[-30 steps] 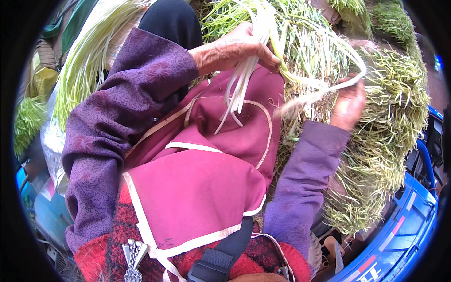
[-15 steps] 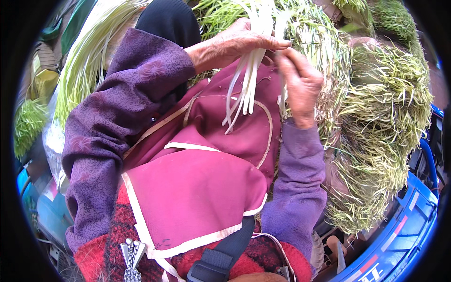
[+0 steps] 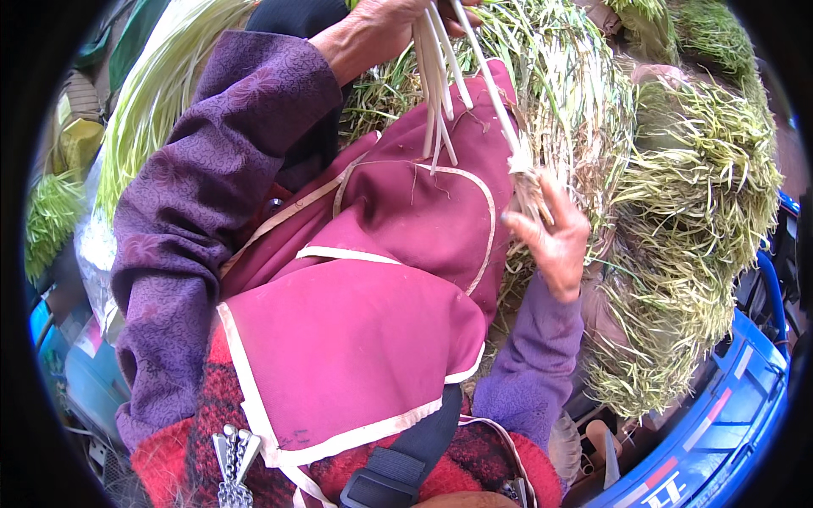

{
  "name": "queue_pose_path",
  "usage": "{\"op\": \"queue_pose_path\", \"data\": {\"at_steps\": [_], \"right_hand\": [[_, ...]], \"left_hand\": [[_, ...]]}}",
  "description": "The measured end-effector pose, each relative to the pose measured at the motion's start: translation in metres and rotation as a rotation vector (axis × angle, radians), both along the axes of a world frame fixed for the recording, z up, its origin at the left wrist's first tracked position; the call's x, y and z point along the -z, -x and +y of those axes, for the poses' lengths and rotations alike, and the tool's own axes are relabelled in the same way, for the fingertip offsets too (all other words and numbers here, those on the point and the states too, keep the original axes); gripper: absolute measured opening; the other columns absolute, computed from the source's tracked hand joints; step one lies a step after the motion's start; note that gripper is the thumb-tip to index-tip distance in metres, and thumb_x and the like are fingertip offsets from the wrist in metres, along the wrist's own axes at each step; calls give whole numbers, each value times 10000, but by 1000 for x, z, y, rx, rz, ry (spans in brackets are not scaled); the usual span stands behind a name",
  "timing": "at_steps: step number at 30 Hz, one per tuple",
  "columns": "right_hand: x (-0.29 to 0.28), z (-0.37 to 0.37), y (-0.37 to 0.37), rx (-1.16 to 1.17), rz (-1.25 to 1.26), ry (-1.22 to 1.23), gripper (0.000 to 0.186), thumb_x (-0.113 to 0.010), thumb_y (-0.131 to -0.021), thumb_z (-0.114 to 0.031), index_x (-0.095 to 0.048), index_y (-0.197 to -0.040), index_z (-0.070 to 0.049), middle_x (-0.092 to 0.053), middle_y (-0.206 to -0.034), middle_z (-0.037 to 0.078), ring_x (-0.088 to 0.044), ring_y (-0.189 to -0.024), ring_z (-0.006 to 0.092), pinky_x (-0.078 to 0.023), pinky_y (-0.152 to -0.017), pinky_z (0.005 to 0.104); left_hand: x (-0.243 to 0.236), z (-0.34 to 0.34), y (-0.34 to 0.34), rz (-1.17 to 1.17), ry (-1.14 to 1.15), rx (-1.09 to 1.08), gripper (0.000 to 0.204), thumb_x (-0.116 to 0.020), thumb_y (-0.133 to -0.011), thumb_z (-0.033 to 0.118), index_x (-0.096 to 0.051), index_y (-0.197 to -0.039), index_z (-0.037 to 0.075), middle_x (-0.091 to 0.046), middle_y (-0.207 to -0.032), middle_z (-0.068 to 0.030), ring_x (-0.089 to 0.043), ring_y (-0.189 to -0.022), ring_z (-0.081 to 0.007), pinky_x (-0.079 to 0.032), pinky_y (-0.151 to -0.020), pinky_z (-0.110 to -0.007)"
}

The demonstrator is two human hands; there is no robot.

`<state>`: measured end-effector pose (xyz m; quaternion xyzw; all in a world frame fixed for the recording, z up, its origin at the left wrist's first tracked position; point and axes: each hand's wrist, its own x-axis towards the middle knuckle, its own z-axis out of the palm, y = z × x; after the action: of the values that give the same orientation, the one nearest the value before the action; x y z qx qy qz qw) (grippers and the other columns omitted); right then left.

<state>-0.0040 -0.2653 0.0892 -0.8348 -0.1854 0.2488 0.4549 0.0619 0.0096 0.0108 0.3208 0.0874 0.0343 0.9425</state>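
Observation:
My left hand [image 3: 381,30], at the top edge, grips several white-stemmed chives [image 3: 434,93] whose pale ends hang over the maroon apron [image 3: 381,212] on my lap. One longer white stalk [image 3: 491,80] slants from that hand down to my right hand [image 3: 555,245]. Between the thumb and fingers of my right hand is the frayed, brownish dry skin [image 3: 530,190] at the stalk's lower end. Part of my left fingers is cut off by the picture's edge.
Piles of green chives with dry leaves [image 3: 686,229] lie on the right, beside a blue cart panel [image 3: 720,423]. A long pale-green bunch [image 3: 152,110] lies at the left, near a smaller green bunch [image 3: 51,220]. A chain with metal pieces [image 3: 235,466] hangs at my chest.
My left hand has moved up and left with the white stalks. My right hand has come down, away from the left, with the dry skin of one stalk now between its fingers.

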Motion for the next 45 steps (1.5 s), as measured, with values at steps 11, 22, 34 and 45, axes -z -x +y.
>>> {"op": "queue_pose_path", "data": {"at_steps": [11,22,34,45], "right_hand": [[-11,-103,111,142,219,202,171,-630,-765,-11,-643,-929,38,-640,-710,86,-590,-608,160,-472,-571,269],[50,-185,112,-357,626,590,296,-516,-682,28,-661,-912,-91,-607,-731,175,-617,-690,300,-467,-621,337],[52,-184,104,-471,793,715,191,-599,-747,-40,-646,-930,-16,-650,-751,132,-618,-675,168,-481,-639,301],[-156,96,-280,86,-1699,508,269,-577,-863,-293,-653,-1005,-77,-680,-810,14,-523,-508,77,-394,-457,212]], "left_hand": [[0,31,0,68,90,-32,119,-532,-871,141,-496,-896,31,-566,-693,-45,-555,-566,-149,-475,-455,-284],[-30,61,36,15,196,15,128,-507,-887,138,-486,-930,19,-547,-704,-28,-504,-533,-110,-434,-436,-244],[-34,82,52,-3,281,40,142,-479,-904,134,-475,-967,7,-526,-717,-10,-447,-496,-68,-390,-415,-201],[-39,87,58,-43,275,90,158,-454,-919,131,-465,-1002,-4,-507,-728,7,-396,-462,-29,-349,-396,-161]]}}
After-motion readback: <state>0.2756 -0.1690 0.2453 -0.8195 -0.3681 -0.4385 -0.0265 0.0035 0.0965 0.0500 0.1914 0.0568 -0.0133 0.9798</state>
